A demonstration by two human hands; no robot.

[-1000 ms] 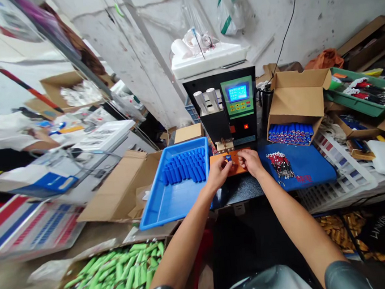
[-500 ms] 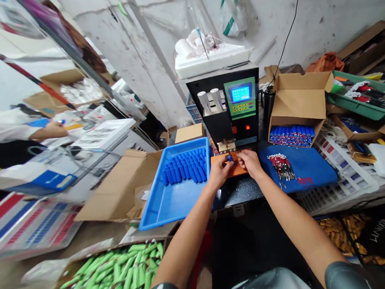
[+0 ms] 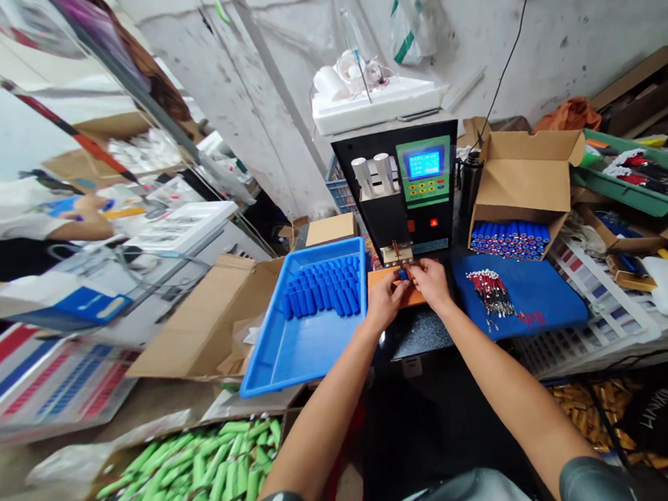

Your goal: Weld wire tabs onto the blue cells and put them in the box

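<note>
Small blue cell [image 3: 401, 274] was mostly hidden between left hand [image 3: 386, 299] and right hand [image 3: 429, 281]; grip unclear. Machine screen [image 3: 424, 162] text too small. Green cells [image 3: 190, 481] cut off at the bottom edge.

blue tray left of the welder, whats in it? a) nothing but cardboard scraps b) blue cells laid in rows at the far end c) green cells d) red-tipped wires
b: the blue tray holds blue cells in rows at its far end, its near half bare; the green cells lie in a separate box lower left, and the red-tipped wires rest on the blue mat.
</note>
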